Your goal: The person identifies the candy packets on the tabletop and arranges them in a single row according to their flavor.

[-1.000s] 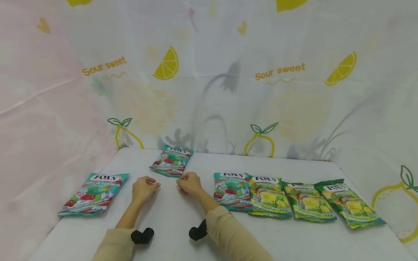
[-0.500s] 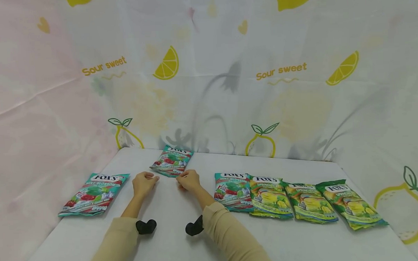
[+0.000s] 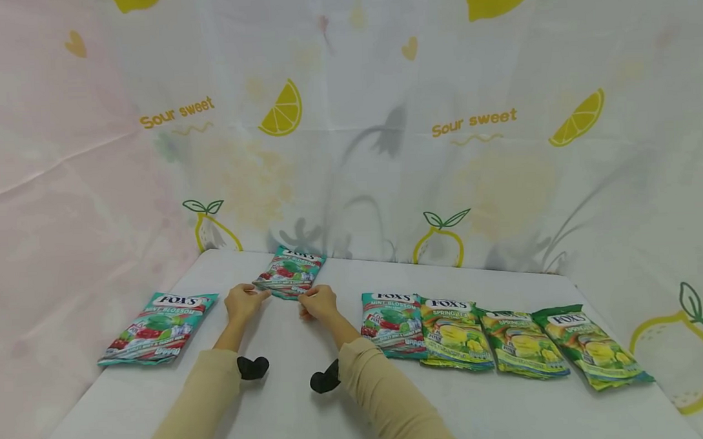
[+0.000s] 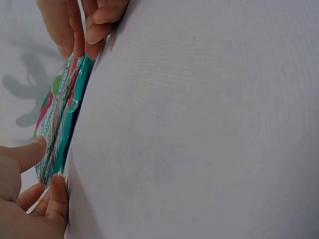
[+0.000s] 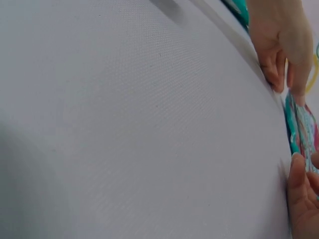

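Note:
A teal FOX'S Mint Blossom candy bag (image 3: 289, 272) lies face up at the back of the white table. My left hand (image 3: 245, 303) is at its near left corner; in the left wrist view, its thumb (image 4: 36, 149) lies over the bag's face and the other fingers sit at the edge below. At the near right corner, my right hand (image 3: 321, 303) pinches the edge between thumb and fingertips. The bag's near seam (image 4: 70, 117) runs between the two hands. The right wrist view shows only a slice of the bag (image 5: 301, 129).
Another Mint Blossom bag (image 3: 157, 328) lies on the left. To the right, a row holds a Mint Blossom bag (image 3: 392, 324) and three green-yellow Spring Tea bags, the first (image 3: 455, 332) touching it. A lemon-print cloth (image 3: 350, 168) rises behind the table.
Both hands have moved slightly forward to the near corners of the back bag, and the left fingers now reach it. The bags have stayed in place.

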A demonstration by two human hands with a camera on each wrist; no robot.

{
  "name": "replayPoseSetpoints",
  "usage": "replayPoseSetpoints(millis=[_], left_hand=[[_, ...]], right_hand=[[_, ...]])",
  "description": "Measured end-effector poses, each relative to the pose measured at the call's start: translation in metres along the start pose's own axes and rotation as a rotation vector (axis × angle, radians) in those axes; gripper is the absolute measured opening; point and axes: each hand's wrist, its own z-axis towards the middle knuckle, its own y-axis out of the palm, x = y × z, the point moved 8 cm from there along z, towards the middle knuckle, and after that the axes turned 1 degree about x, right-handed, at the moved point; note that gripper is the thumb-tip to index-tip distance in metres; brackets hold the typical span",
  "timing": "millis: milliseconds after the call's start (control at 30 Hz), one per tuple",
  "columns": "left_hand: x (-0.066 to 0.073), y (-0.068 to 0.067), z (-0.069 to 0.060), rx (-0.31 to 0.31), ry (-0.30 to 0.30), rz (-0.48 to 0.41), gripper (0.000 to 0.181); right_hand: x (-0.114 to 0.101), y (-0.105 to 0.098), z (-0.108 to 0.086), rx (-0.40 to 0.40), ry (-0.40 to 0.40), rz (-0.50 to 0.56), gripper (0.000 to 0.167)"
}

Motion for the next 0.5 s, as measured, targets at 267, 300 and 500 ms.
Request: replayPoseSetpoints(millis=[267, 300, 500], left_hand=[[-0.038, 0.020, 0.042, 0.027, -0.011, -0.106, 0.067], [-0.034, 0.018, 0.038, 0.035, -0.009, -0.114, 0.067], [-0.025, 0.021, 0.037, -0.071, 0.023, -0.089, 0.077]], right_hand=[[0.005, -0.002, 0.006, 0.076, 0.031, 0.025, 0.006], [0.006, -0.002, 0.007, 0.084, 0.035, 0.034, 0.007], [0.008, -0.003, 0.009, 0.075, 0.079, 0.069, 0.013]])
